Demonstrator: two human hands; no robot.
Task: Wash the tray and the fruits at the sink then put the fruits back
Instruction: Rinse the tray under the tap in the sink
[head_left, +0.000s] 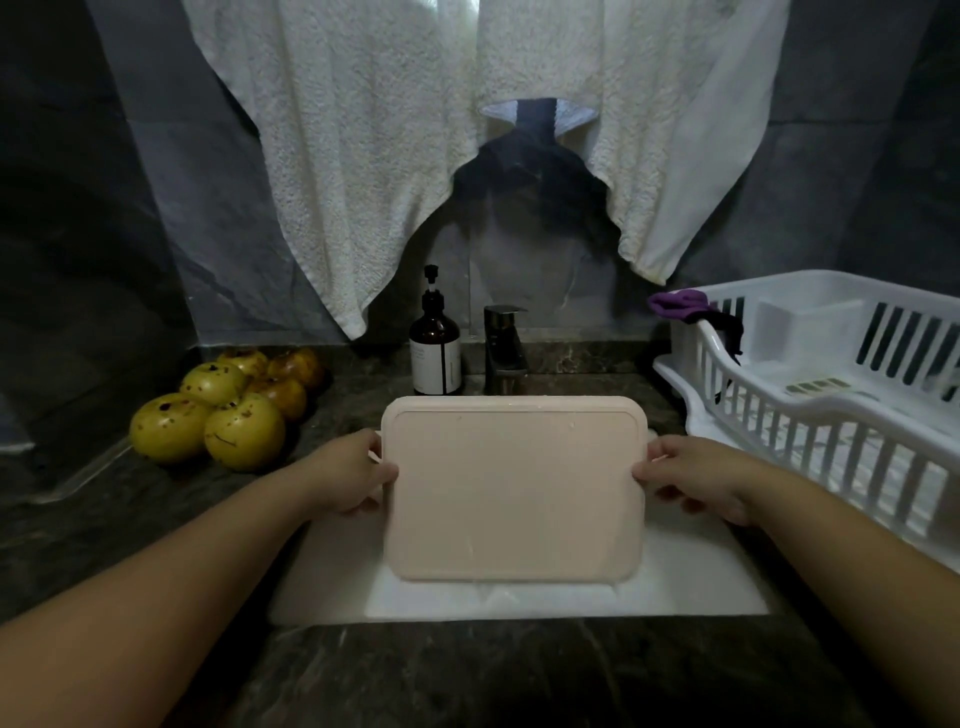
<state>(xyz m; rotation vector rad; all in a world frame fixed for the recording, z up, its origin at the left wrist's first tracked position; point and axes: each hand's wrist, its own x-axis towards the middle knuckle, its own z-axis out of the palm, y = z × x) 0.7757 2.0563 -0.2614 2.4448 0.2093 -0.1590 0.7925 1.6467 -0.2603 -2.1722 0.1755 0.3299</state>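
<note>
I hold the pink tray (514, 488) above the white sink (322, 587), tilted up so its flat underside faces me; small water drops sit on it. My left hand (347, 480) grips its left edge, fingers curled around the rim, and my right hand (691, 480) grips the right edge in the same way. The fruits (223, 408), yellow-green and some brown with dark spots, lie in a heap on the dark counter (467, 675) to the left of the sink. Behind the tray stand a brown pump bottle (435, 348) and the dark faucet (504, 348). At right is a white dish rack (831, 395) with a purple cloth (678, 301) on its corner. White towels (363, 156) hang above.
</note>
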